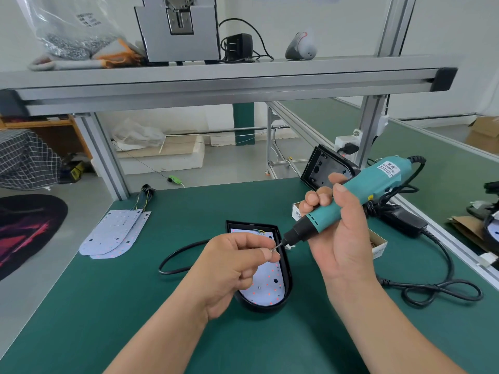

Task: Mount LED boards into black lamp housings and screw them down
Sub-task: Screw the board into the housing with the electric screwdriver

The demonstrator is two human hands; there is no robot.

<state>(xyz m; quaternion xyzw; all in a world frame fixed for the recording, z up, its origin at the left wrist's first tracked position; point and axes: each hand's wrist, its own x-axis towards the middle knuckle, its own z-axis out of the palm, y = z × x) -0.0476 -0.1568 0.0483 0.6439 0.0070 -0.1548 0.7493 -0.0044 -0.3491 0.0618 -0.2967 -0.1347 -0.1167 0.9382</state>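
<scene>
Where green mat (135,319) spreads, lamp housing (259,308) lies; aluminium shelf (216,76) above.

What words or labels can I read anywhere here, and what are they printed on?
"KEENW...", last letters unclear, on the white label of the teal electric screwdriver; the smaller print beside it is too small to read.
"SPR...", cut off behind the right hand, on the small cardboard box.
Print on that box's other end: too blurred to read.
Print on the plastic bag on the upper shelf: too blurred to read.
</scene>
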